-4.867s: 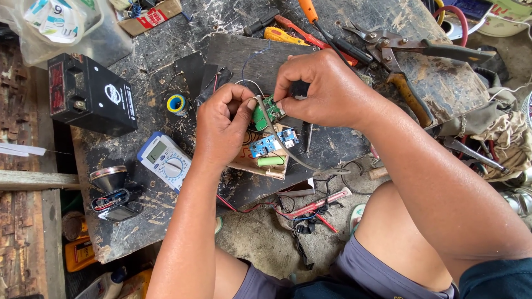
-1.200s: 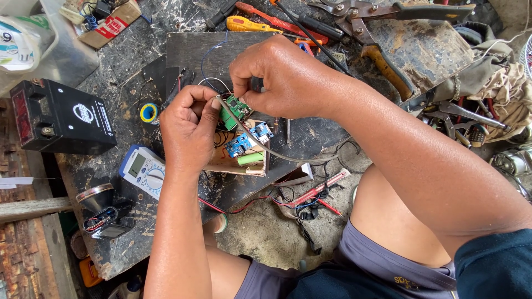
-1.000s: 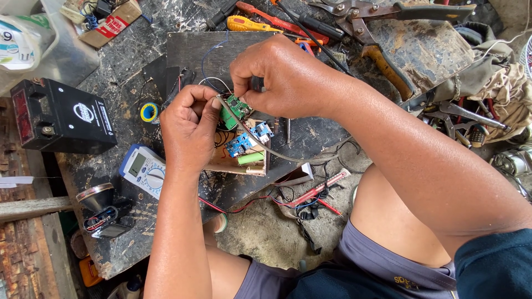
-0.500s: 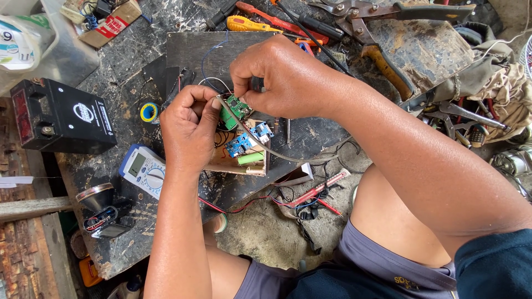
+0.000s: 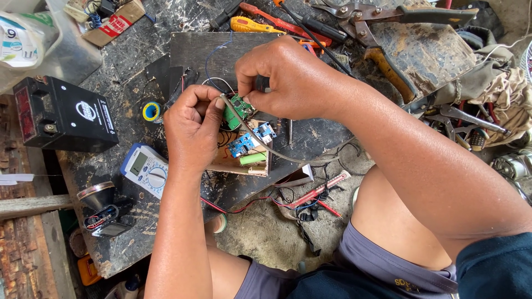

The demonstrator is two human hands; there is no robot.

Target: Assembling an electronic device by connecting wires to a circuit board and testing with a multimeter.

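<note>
My left hand [image 5: 191, 130] is closed around a small green circuit board [image 5: 235, 110], pinching it and a grey wire [image 5: 260, 144] that curves away to the lower right. My right hand [image 5: 285, 77] grips a dark-handled tool [image 5: 261, 83] whose tip meets the green board; the tip itself is hidden by my fingers. Just below the hands, a small wooden box [image 5: 244, 160] holds a blue circuit board [image 5: 246, 143] and a green cylindrical cell [image 5: 252, 159]. Both hands hover over a dark wooden board [image 5: 205, 50] on the bench.
A black battery [image 5: 64, 116] and a blue-edged multimeter [image 5: 145, 169] lie at left, with a yellow tape roll [image 5: 151, 112] between them. Screwdrivers [image 5: 266, 25], pliers [image 5: 388, 63] and snips crowd the bench's far side. Red probe leads [image 5: 318, 194] trail by my knee.
Since 4.9 s ago the view has shifted, so the bench appears further left. In the last second both hands have stayed in place on the green board.
</note>
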